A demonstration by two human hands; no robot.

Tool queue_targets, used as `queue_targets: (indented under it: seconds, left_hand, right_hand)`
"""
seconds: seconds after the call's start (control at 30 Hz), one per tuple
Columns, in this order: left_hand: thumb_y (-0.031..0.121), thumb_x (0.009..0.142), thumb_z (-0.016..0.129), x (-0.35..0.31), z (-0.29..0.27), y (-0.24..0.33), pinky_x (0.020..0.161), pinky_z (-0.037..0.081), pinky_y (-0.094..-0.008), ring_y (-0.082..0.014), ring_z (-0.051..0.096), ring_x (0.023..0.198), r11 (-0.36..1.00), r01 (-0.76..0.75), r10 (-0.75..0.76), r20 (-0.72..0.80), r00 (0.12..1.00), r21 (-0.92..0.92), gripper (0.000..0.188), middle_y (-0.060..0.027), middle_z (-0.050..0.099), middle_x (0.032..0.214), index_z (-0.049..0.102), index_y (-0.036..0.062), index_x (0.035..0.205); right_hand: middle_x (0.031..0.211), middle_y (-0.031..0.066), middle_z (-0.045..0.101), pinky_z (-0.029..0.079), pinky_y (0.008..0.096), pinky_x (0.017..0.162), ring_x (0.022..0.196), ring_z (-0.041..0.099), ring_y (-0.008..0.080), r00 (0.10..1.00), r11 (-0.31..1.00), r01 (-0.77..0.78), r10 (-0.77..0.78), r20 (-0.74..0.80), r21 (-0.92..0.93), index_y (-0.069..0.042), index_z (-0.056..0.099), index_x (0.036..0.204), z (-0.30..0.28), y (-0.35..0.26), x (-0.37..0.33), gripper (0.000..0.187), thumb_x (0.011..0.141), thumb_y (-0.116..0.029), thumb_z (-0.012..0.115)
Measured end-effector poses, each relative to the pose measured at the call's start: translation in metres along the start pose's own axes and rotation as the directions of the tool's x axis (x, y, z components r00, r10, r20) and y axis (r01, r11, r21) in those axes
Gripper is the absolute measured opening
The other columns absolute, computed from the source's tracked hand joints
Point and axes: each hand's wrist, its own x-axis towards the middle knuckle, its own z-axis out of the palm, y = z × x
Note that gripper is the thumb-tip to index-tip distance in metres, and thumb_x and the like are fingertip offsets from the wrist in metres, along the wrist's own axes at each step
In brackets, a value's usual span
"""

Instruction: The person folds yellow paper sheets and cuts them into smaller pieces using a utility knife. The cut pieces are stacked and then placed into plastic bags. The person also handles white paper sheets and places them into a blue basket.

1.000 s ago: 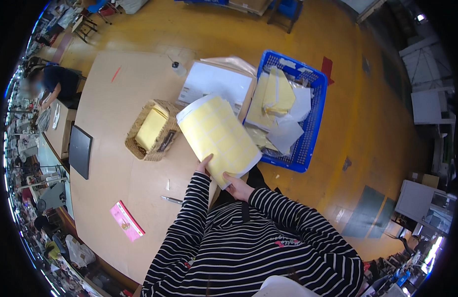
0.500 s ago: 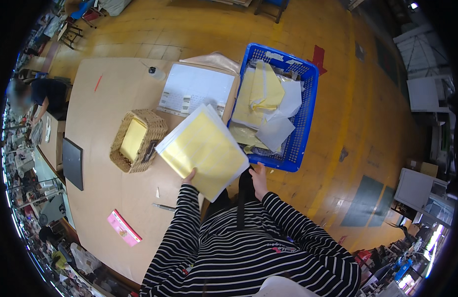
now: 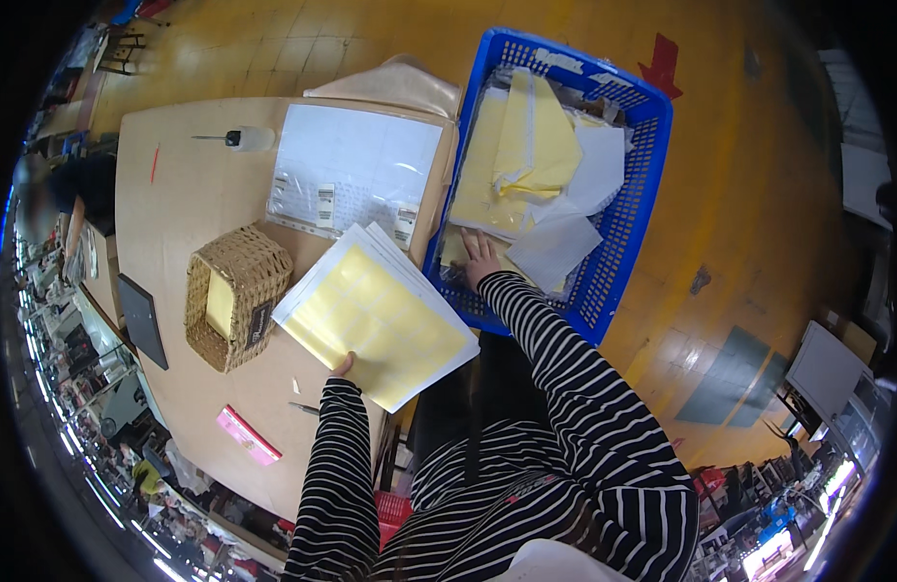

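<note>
My left hand (image 3: 344,365) is closed on the near edge of a stack of yellow and white sheets (image 3: 385,325), thumb on top and the other fingers hidden beneath. The stack is held over the table's right edge. My right hand (image 3: 480,258) reaches into a blue plastic crate (image 3: 650,136), fingers apart, resting on the sheets and clear plastic at its near left side. Farther in, a folded yellow sheet (image 3: 536,141) and loose white sheets (image 3: 557,252) lie in a heap. A woven basket (image 3: 259,262) with yellow paper inside stands left of the stack.
On the table (image 3: 187,204) lie a plastic-covered white sheet (image 3: 361,155), a small bottle with a thin spout (image 3: 247,139), a black flat panel (image 3: 141,320), a pink packet (image 3: 247,436) and a pen (image 3: 303,408). Another person (image 3: 80,194) works at the far left.
My right hand has moved from beside the stack, forward into the blue crate. My left hand still holds the stack, now tilted a little differently. The view has shifted.
</note>
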Motion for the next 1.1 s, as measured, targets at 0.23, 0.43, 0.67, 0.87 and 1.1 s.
queue_targets:
  seconds: [0.23,0.43,0.67,0.87,1.1]
  left_hand:
    - [0.016,0.080,0.072,-0.004,-0.004,-0.001,0.092,0.047,-0.0509,-0.0374,0.057,0.103,1.000,0.017,-0.017,0.008,1.000,-0.006,0.057,-0.0169,0.058,0.116,0.045,-0.0007,0.127]
    - [0.018,0.079,0.073,0.005,-0.014,-0.008,0.091,0.048,-0.0517,-0.0371,0.057,0.104,0.999,0.000,0.002,-0.069,0.998,0.037,0.059,-0.0204,0.057,0.116,0.045,-0.0033,0.126]
    - [0.016,0.077,0.074,-0.001,-0.005,-0.010,0.090,0.048,-0.0501,-0.0356,0.058,0.102,1.000,-0.020,0.020,-0.051,0.998,0.001,0.060,-0.0185,0.058,0.115,0.044,-0.0013,0.127]
    - [0.014,0.076,0.074,-0.018,0.013,-0.003,0.089,0.048,-0.0488,-0.0343,0.059,0.100,0.999,-0.039,0.041,-0.072,0.997,0.028,0.061,-0.0169,0.058,0.114,0.044,0.0004,0.128]
    - [0.012,0.075,0.074,-0.069,0.056,0.002,0.088,0.049,-0.0473,-0.0328,0.060,0.098,0.980,-0.160,0.178,-0.163,0.971,0.115,0.063,-0.0151,0.059,0.114,0.044,0.0024,0.129]
  right_hand:
    - [0.144,0.0136,0.035,0.036,0.0449,0.102,0.125,0.043,0.0298,0.889,0.867,0.006,0.224,-0.399,0.499,-0.001,0.051,0.124,0.009,-0.016,-0.003,0.040,0.085,-0.007,0.053]
    - [0.106,0.0124,0.066,0.048,0.0342,0.087,0.098,0.062,0.0300,0.752,0.723,0.099,0.396,-0.527,0.684,-0.002,0.067,0.100,-0.071,0.021,-0.064,0.021,0.083,-0.002,0.055]
    - [0.106,0.0124,0.066,0.050,0.0319,0.082,0.096,0.063,0.0294,0.796,0.855,0.218,0.123,-0.592,0.470,-0.001,0.068,0.100,-0.119,0.012,-0.127,0.024,0.080,0.005,0.057]
    - [0.101,0.0131,0.067,0.051,0.0307,0.079,0.092,0.064,0.0285,0.781,0.821,0.355,0.002,-0.625,0.447,0.003,0.068,0.097,-0.144,-0.017,-0.142,0.023,0.078,0.009,0.057]
    - [0.101,0.0170,0.067,0.051,0.0299,0.081,0.090,0.066,0.0265,0.588,0.828,0.452,0.003,-0.809,0.332,0.005,0.067,0.097,-0.222,-0.032,-0.180,0.022,0.077,0.011,0.058]
